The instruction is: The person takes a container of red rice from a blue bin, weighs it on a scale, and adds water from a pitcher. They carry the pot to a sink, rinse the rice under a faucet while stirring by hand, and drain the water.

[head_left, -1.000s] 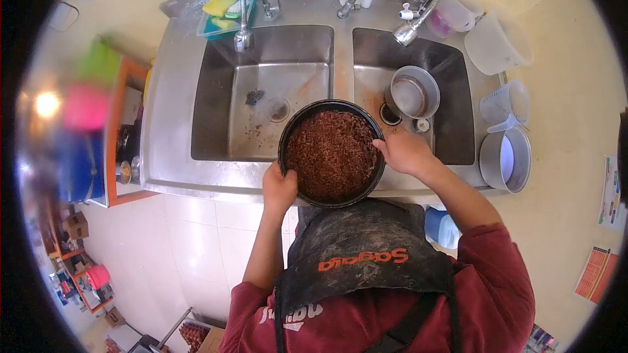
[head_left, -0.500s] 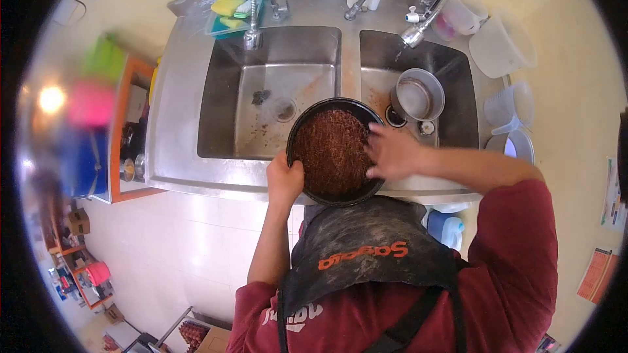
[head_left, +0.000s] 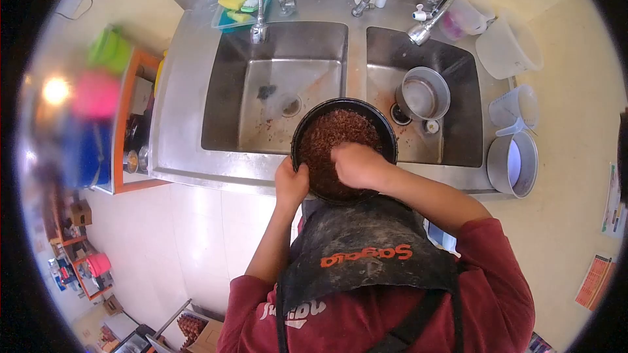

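Note:
A round black pan (head_left: 297,147) full of loose, dark brown crumbly flakes (head_left: 340,129) is held at the front edge of the sink, tilted slightly toward me. My left hand (head_left: 292,182) is closed around its left rim, thumb on the near side. Inside the pan, my right hand (head_left: 360,167) is pressed into the flakes with its fingers curled. Its fingertips are hidden from view, so what lies in them does not show. The flakes are heaped toward the far side and sparser near my right hand.
Two steel basins lie beyond the pan: a left basin (head_left: 288,72) with brown bits and a right basin (head_left: 386,52) holding a round metal pot (head_left: 423,93). Faucets (head_left: 260,33) reach over them. Sponges (head_left: 234,0) sit in a back-left tray; jugs and a metal tin (head_left: 513,163) line the right side.
My right hand has moved left from the pan's right side into its middle, and its spread fingers have curled. The flakes are pushed toward the far side. My left hand keeps its hold.

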`<action>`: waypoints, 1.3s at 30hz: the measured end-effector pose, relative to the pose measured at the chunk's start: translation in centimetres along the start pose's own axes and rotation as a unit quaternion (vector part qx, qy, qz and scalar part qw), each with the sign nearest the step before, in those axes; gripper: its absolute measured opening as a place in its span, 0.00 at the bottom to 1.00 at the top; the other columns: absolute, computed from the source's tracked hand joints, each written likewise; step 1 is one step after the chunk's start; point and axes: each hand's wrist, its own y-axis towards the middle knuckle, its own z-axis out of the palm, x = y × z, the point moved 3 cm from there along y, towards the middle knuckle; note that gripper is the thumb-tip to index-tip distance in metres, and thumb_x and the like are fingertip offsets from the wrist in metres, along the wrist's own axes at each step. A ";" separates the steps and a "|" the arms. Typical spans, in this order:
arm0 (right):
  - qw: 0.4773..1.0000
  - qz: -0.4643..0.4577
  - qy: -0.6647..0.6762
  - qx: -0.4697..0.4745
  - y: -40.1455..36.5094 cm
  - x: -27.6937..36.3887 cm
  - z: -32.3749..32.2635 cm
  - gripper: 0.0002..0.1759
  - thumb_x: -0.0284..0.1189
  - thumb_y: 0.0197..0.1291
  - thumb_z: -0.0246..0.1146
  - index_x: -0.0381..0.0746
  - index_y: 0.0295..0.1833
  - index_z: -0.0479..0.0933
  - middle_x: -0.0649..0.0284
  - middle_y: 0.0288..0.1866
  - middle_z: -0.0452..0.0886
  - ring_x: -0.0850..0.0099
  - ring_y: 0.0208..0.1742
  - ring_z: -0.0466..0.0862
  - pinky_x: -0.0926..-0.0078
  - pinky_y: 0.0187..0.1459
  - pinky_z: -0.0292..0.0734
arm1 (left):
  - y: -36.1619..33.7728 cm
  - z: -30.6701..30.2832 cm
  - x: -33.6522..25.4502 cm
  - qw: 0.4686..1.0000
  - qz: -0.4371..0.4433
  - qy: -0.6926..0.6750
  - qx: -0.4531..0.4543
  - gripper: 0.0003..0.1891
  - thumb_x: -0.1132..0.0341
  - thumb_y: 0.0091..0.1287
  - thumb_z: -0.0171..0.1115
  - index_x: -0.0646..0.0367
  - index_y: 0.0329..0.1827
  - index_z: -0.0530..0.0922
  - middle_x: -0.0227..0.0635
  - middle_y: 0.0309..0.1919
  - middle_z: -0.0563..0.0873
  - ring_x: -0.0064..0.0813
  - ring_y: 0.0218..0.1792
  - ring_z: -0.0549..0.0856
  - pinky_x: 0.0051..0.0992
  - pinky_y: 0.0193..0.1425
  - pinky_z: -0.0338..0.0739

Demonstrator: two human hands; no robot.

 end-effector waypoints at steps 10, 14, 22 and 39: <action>0.991 0.127 0.014 0.047 0.8 -0.1 -1.8 0.17 0.30 0.61 0.56 0.26 0.46 0.80 0.35 0.47 0.82 0.43 0.51 0.84 0.52 0.55 0.79 | 0.0 -0.2 0.2 0.999 0.021 0.032 -0.005 0.18 0.57 0.78 0.53 0.67 0.42 0.79 0.49 0.30 0.85 0.38 0.36 0.86 0.36 0.43 0.77; 0.988 0.015 -0.039 -0.151 1.2 0.2 -2.2 0.13 0.31 0.64 0.57 0.31 0.42 0.80 0.43 0.45 0.82 0.46 0.50 0.83 0.52 0.53 0.79 | -0.1 -0.4 -1.0 0.999 0.012 0.034 -0.001 0.17 0.58 0.78 0.53 0.67 0.41 0.79 0.47 0.27 0.84 0.36 0.28 0.85 0.36 0.36 0.78; 0.954 -0.182 -0.236 -0.032 1.2 -2.1 2.7 0.11 0.32 0.58 0.59 0.36 0.41 0.80 0.53 0.45 0.81 0.55 0.51 0.81 0.56 0.54 0.77 | 0.1 -0.2 -0.6 1.000 0.012 0.005 0.006 0.17 0.59 0.78 0.53 0.66 0.37 0.76 0.40 0.20 0.80 0.30 0.17 0.81 0.33 0.24 0.74; 0.931 -0.187 -0.310 -0.045 0.4 -3.2 -0.5 0.14 0.32 0.56 0.63 0.37 0.45 0.81 0.54 0.48 0.80 0.56 0.55 0.79 0.59 0.56 0.78 | -0.1 -0.3 -0.5 0.999 0.003 -0.032 0.031 0.16 0.60 0.79 0.51 0.65 0.38 0.76 0.32 0.18 0.77 0.25 0.16 0.78 0.30 0.21 0.72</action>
